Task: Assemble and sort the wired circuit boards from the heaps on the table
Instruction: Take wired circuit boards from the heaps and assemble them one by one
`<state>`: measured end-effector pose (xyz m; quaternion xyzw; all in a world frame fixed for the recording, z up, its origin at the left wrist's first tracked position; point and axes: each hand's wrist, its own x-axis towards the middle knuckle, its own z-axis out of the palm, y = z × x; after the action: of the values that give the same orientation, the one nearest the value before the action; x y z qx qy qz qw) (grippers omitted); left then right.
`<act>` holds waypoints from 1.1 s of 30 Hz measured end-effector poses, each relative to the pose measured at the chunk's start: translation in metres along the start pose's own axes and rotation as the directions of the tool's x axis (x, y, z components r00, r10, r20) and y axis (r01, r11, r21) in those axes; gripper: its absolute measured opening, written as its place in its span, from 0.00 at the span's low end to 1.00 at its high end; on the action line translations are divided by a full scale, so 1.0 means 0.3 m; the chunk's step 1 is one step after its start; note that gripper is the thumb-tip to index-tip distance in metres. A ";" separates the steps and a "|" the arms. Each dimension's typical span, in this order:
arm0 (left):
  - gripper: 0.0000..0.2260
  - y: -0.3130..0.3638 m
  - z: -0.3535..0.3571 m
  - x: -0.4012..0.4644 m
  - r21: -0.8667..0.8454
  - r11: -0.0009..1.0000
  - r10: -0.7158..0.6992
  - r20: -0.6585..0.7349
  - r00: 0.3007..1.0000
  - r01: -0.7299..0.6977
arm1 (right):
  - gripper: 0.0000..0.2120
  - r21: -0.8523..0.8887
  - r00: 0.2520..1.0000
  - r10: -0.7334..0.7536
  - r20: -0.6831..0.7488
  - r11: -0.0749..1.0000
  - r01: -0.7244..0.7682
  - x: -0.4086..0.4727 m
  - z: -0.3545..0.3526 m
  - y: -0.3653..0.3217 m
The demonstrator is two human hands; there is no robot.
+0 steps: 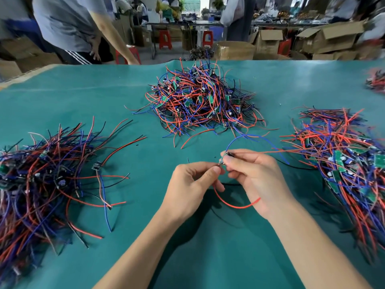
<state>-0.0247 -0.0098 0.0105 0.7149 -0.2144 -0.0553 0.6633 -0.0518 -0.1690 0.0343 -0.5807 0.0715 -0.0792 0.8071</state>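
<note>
My left hand and my right hand meet above the middle of the green table cover. Together they pinch one small wired circuit board, mostly hidden by my fingertips. A red wire loops down from it below my hands, and a blue wire arcs up from it. Three heaps of wired boards lie around: a dark one at the left, a tangled one at the centre back, and one with green boards at the right.
A small further heap sits at the far right edge. A person in a grey shirt leans over the table's far left corner. Cardboard boxes and red stools stand beyond the table.
</note>
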 end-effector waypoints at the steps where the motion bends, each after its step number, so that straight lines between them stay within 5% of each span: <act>1: 0.08 0.004 0.001 -0.001 -0.009 1.000 0.000 0.017 1.000 0.000 | 0.10 0.037 1.000 0.012 -0.014 0.999 -0.011 0.002 -0.002 -0.003; 8: 0.10 0.004 0.021 -0.007 0.129 0.991 -0.019 0.034 0.999 0.015 | 0.04 0.252 0.978 0.060 -0.201 0.968 -0.007 0.029 -0.062 -0.043; 17: 0.10 0.004 0.016 -0.005 0.058 0.995 -0.081 0.100 0.992 0.076 | 0.02 0.494 0.945 0.033 -0.324 0.858 0.140 0.046 -0.116 -0.097; 20: 0.11 0.003 -0.004 -0.005 -0.029 0.996 -0.082 0.101 0.992 0.085 | 0.03 0.642 0.962 -0.026 -0.270 0.740 0.200 0.029 -0.165 -0.149; 23: 0.10 -0.007 -0.016 0.008 -0.311 0.940 -0.142 0.025 0.990 0.143 | 0.04 0.695 0.987 -0.101 -0.122 0.701 0.158 0.004 -0.198 -0.189; 28: 0.09 -0.019 -0.019 0.031 -0.539 0.831 -0.189 -0.040 0.981 0.138 | 0.27 0.575 0.953 -0.020 0.302 0.801 -0.165 -0.031 -0.085 -0.147; 33: 0.21 0.005 -0.049 0.032 -0.638 0.717 -0.174 0.226 0.958 0.281 | 0.14 0.295 0.924 0.097 0.369 0.931 -0.216 -0.062 0.049 -0.055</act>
<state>-0.0109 0.0002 0.0155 0.4469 -0.1403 -0.2626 0.8436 -0.0677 -0.1567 0.0550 -0.4346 -0.0399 0.0796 0.8962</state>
